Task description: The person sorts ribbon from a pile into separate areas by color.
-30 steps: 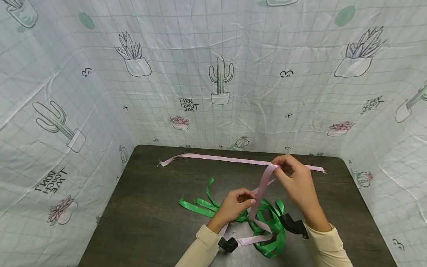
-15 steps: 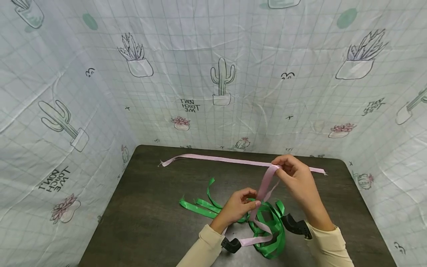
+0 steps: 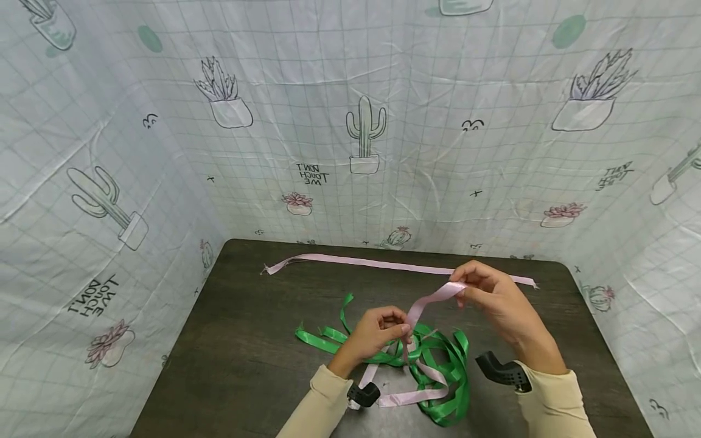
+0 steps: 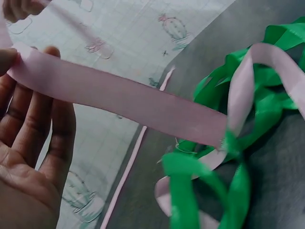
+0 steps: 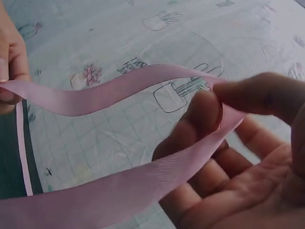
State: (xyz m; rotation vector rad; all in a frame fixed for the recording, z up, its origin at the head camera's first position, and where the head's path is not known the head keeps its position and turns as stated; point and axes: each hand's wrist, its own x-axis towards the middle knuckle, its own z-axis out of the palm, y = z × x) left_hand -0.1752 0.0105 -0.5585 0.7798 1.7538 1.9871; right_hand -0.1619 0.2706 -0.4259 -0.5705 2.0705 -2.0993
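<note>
A pink satin ribbon (image 3: pixel 435 297) stretches between both hands above the tabletop. My left hand (image 3: pixel 378 331) pinches it between thumb and fingers, lower and nearer the body. Higher up on the right, my right hand (image 3: pixel 495 301) pinches the same ribbon between thumb and forefinger, as the right wrist view shows close up. From the left fingers a length of pink ribbon (image 4: pixel 119 98) runs down to a loose pile of green ribbon (image 3: pixel 451 365). More pink ribbon winds through and beside that pile, under the hands.
A separate pink ribbon strip (image 3: pixel 356 260) with frayed ends lies along the back of the dark table (image 3: pixel 235 340). Green ribbon tails (image 3: pixel 323 342) reach left from the pile. A white cactus-print cloth (image 3: pixel 427 152) hangs at the back and both sides.
My right hand has moved slightly right and down, and my left hand slightly left. The pink ribbon between them, earlier hanging steeply in a fold, now slants in a gentle wave.
</note>
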